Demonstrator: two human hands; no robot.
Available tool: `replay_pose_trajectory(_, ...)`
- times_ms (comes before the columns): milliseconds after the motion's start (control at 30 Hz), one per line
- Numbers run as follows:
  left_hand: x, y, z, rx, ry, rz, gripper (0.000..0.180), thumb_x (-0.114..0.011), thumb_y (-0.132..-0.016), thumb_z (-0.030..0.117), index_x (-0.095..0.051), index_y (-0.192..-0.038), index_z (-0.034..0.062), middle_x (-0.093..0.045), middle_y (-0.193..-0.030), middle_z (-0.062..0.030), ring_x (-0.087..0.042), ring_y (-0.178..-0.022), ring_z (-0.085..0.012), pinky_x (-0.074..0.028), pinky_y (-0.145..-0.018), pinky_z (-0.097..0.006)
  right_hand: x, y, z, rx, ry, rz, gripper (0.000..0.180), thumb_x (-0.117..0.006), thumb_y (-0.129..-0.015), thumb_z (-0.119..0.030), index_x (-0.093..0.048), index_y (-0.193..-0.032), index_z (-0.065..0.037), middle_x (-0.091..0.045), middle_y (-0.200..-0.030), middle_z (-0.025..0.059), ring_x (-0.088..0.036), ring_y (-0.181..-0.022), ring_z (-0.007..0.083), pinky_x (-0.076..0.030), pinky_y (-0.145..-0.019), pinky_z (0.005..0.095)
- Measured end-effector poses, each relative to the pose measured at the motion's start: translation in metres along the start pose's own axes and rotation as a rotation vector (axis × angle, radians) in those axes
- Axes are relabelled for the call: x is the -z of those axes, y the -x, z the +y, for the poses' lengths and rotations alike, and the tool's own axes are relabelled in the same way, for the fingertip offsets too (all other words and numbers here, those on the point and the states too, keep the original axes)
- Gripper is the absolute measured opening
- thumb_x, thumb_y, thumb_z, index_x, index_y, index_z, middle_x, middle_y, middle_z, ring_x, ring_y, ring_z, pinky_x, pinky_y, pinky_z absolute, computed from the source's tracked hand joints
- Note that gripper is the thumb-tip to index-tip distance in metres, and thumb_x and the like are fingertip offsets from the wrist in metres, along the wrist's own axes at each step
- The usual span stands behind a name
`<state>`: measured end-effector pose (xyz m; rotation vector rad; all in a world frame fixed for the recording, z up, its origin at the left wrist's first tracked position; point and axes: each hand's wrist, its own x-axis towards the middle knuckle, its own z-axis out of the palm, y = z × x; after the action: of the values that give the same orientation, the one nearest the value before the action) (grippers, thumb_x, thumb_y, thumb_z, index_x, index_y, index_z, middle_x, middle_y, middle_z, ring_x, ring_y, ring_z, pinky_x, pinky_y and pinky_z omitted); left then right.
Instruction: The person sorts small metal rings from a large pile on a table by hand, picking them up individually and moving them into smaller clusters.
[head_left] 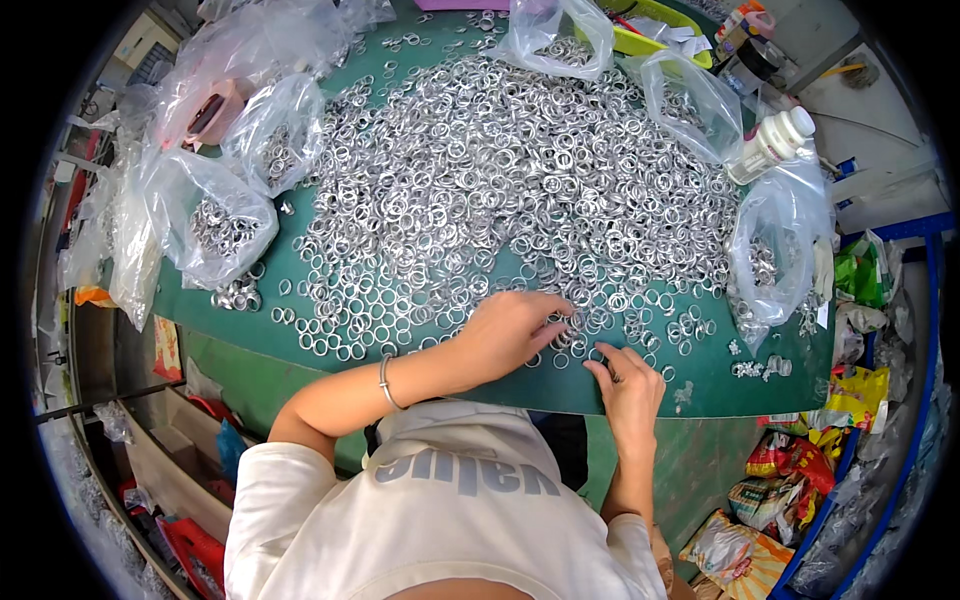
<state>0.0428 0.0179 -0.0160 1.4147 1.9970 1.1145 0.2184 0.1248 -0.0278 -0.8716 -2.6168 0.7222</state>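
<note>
Left hand point(515, 330) lies palm-down on the near fringe of the rings point(520, 170), fingers bent and bunched over a few of them at its 3 o'clock; whether it pinches one I cannot tell. Right hand point(630, 385) sits at 4 o'clock from it, near the desk point(250, 325) edge, fingers curled in, thumb and forefinger closed on what looks like a single ring.

The heap spreads from 10 to 2 o'clock, loose and shallow. A sweep of the left wrist could push strays off the near edge, which lies just below both hands, and they would drop to the cluttered floor. Open bags point(215, 225) of rings slump at 9 o'clock and 3 o'clock; a nudge could spill them back into the heap. A white bottle point(770, 145) leans at 2 o'clock and could roll.
</note>
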Motion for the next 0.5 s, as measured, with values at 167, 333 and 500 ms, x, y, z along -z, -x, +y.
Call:
replay_pose_trajectory(167,-0.005,0.015,-0.003,-0.158,-0.121,0.007,0.016,-0.066,-0.079,0.011,-0.066,-0.094,0.0072,-0.064,-0.076,-0.0111,-0.056,-0.053,-0.0233,-0.047,-0.051,-0.032,0.006,-0.004,-0.003,-0.039,-0.068,-0.018,0.027,-0.075,-0.068,-0.014,-0.067,-0.092,-0.007,-0.053,-0.064,0.0066,-0.052,-0.051,0.0245,-0.041,-0.049,0.0343)
replay_pose_trajectory(333,0.006,0.007,-0.001,0.196,0.32,-0.075,0.014,-0.062,-0.085,0.013,-0.066,-0.095,0.0046,-0.062,-0.074,-0.0028,-0.052,-0.056,-0.0122,-0.045,-0.049,-0.028,-0.007,-0.007,-0.011,0.117,-0.05,0.02,0.017,-0.071,-0.072,-0.005,-0.068,-0.089,-0.005,-0.051,-0.061,0.0059,-0.049,-0.051,0.0192,-0.04,-0.048,0.0302)
replay_pose_trajectory(500,0.031,0.02,-0.025,0.702,1.473,-0.116,0.036,-0.044,-0.095,0.016,-0.047,-0.123,-0.0062,-0.059,-0.106,-0.0127,-0.057,-0.086,-0.0174,-0.05,-0.066,-0.026,-0.001,-0.009,-0.001,-0.274,-0.88,0.003,0.007,-0.056,-0.08,0.003,-0.062,-0.084,0.003,-0.055,-0.075,0.0067,-0.049,-0.054,0.0122,-0.035,-0.043,0.0237)
